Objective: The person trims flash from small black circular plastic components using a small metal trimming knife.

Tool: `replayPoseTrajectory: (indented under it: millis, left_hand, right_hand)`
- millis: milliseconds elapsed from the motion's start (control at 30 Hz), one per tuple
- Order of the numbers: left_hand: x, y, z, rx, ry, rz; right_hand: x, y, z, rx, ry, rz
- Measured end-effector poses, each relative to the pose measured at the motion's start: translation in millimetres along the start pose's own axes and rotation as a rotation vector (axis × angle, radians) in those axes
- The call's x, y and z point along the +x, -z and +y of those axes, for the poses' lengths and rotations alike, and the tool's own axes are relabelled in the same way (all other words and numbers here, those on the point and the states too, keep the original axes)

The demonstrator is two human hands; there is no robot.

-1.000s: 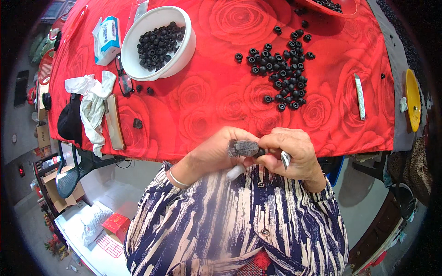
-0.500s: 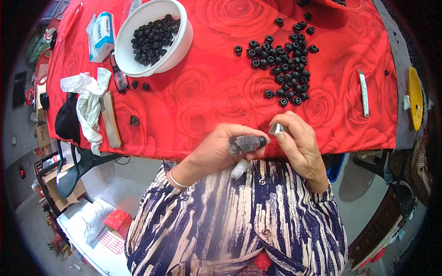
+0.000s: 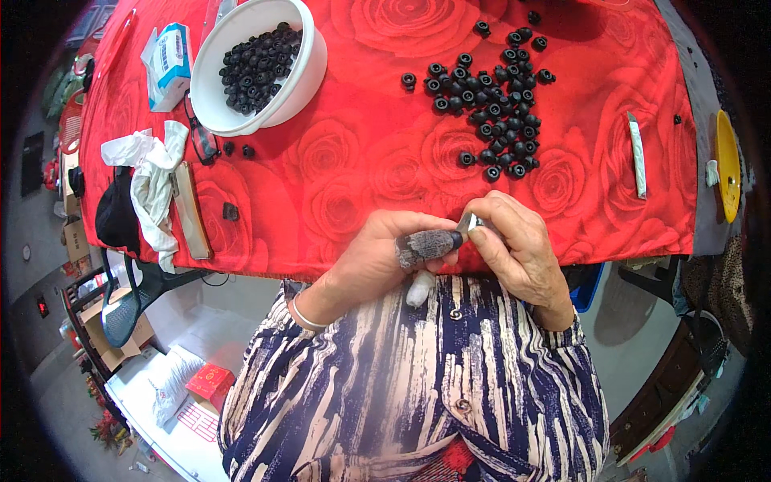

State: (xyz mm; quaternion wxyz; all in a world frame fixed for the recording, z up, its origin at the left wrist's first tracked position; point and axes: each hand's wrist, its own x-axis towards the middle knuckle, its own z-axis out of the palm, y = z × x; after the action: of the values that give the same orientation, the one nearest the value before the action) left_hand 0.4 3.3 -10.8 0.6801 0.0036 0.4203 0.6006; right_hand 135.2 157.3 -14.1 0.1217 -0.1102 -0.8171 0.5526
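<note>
My left hand (image 3: 365,253) pinches a small black rubber-looking part (image 3: 457,239) between thumb and fingers. A grey knitted cover (image 3: 422,247) wraps its thumb, and a white wrapping (image 3: 419,289) covers another finger. In my right hand (image 3: 522,253), closed in a pinch, is a short metal blade (image 3: 467,222) whose tip is at the black part. Whether it cuts in cannot be made out. Beyond my hands several similar black parts (image 3: 499,104) lie loose on the red rose-patterned cloth (image 3: 345,153). Several more fill the bottom of a white bowl (image 3: 315,68).
Left of the bowl are a blue-and-white packet (image 3: 170,68) and dark-framed glasses (image 3: 202,138). White cloth gloves (image 3: 157,189) lie beside a long brown block (image 3: 190,210). A slim white-handled cutter (image 3: 637,157) rests at the right. Farther right sits a yellow dish (image 3: 728,169).
My right hand has moved left, bringing the blade from a small gap away up to the black part. My left hand keeps its pinch. The whole view has shifted slightly.
</note>
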Motion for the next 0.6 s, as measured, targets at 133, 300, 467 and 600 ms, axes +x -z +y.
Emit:
replayPoseTrajectory:
  millis: [133, 300, 467, 600]
  left_hand:
    - [0.9, -0.9, 0.0, 0.034, -0.005, 0.026]
    - [0.3, -0.8, 0.8, 0.083, -0.016, 0.034]
    - [0.4, -0.2, 0.7, 0.067, -0.021, 0.026]
    - [2.2, 0.6, 0.9, 0.045, 0.007, 0.008]
  right_hand:
    - [1.2, 0.1, 1.0, 0.006, 0.018, -0.014]
    - [1.4, -0.7, 1.7, 0.017, 0.024, -0.018]
    - [2.4, 0.4, 2.9, 0.012, 0.045, -0.034]
    - [3.7, 5.0, 1.6, -0.004, 0.030, -0.070]
